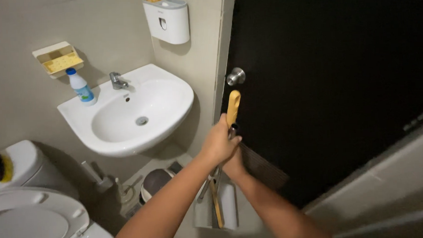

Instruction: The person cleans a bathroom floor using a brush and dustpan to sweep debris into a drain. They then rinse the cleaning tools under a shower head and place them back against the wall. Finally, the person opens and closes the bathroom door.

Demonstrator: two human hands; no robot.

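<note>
Both hands are wrapped around a long handle (pixel 233 107) with a yellow end, in front of the dark door (pixel 333 80): the left hand (pixel 218 143) has a closed grip high on it, the right hand (pixel 234 164) just below. It looks light, stiff and smooth; holding near the top seems sensible. A sink (pixel 172 94) hangs on the left wall.

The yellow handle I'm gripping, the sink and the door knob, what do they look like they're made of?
Yellow handle: likely plastic, matte, uniform colour with a moulded hanging slot at its top. Both hands, left hand and right hand, close on the shaft below it. Sink: probably glazed ceramic, glossy white with soft reflections. Door knob: seemingly polished metal, silver with bright highlights.
</note>
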